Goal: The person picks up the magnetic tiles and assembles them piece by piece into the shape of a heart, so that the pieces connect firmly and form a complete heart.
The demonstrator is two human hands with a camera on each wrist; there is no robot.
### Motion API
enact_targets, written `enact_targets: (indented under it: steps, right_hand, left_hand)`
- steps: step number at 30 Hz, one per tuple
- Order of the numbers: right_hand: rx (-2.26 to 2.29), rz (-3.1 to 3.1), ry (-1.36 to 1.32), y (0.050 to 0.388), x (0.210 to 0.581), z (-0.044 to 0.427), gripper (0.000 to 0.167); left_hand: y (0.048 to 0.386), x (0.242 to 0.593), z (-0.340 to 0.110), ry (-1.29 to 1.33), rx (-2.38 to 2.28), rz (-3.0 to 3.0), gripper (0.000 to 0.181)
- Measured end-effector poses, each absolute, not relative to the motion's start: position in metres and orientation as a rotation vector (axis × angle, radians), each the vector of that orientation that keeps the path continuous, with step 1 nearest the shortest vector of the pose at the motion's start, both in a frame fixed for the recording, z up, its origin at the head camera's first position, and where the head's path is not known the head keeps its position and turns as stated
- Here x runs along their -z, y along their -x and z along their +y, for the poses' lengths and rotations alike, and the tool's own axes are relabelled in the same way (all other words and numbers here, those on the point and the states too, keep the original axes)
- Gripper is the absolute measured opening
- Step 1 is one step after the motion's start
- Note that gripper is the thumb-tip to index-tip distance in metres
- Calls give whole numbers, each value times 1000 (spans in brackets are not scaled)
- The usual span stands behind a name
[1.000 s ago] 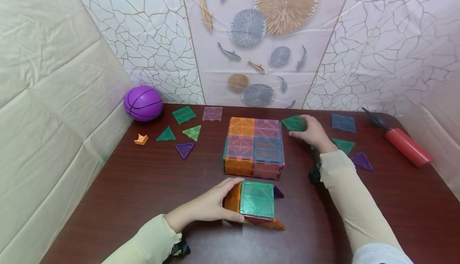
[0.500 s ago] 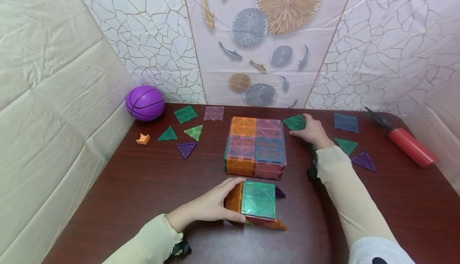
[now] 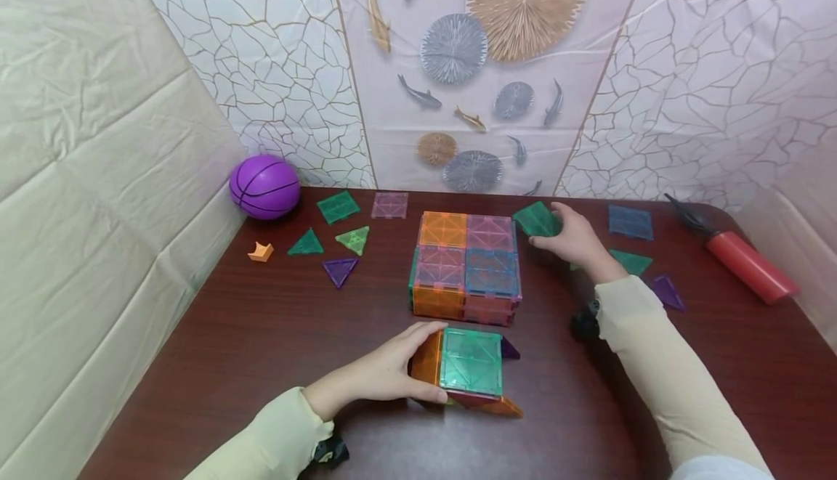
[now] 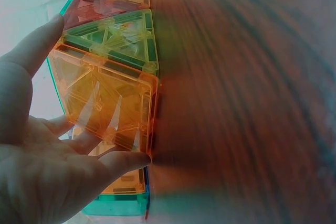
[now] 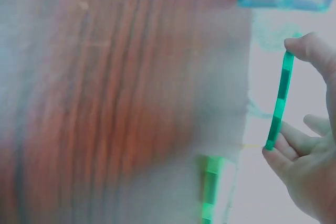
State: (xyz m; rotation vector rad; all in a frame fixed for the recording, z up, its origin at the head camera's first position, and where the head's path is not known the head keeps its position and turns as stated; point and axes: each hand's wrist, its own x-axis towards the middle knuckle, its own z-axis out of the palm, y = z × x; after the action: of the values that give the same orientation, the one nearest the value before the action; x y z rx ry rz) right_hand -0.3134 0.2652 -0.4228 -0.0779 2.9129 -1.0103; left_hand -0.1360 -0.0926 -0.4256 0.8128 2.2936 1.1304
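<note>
In the head view my left hand (image 3: pixel 386 367) grips a small box of magnetic tiles with a green top (image 3: pixel 471 361), thumb on the near side and fingers on the far side. The left wrist view shows its orange square tile (image 4: pixel 105 98) facing the palm, with a yellow-green triangle tile (image 4: pixel 113 38) beside it. At the back right my right hand (image 3: pixel 577 237) pinches a green square tile (image 3: pixel 538 220) by its edges. That tile (image 5: pixel 281 100) appears edge-on in the right wrist view, apart from the table. A larger tile block (image 3: pixel 466 269) stands just behind the small box.
Loose tiles lie at the back left, including a purple triangle (image 3: pixel 339 272) and a pink square (image 3: pixel 389 205). On the right are a blue square (image 3: pixel 631 222), a green triangle (image 3: pixel 630 261) and a red pump (image 3: pixel 752 266). A purple ball (image 3: pixel 264 186) sits at the left edge.
My right hand has lifted the green square tile off the table, and the tile now tilts. The left hand and the small tile box have stayed put.
</note>
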Motion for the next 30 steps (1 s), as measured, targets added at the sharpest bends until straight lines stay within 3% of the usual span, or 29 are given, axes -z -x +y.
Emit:
enact_targets:
  steps: [13, 22, 30]
  right_hand:
    - [1200, 2869, 305, 225, 385, 263, 96]
    - [1274, 2848, 723, 160, 393, 244, 102]
    - [1012, 2881, 932, 123, 413, 233, 106]
  left_hand:
    - [135, 426, -93, -818, -1136, 2298, 92]
    - [135, 427, -93, -820, -1138, 2303, 92]
    - [135, 426, -92, -839, -1142, 2312, 93]
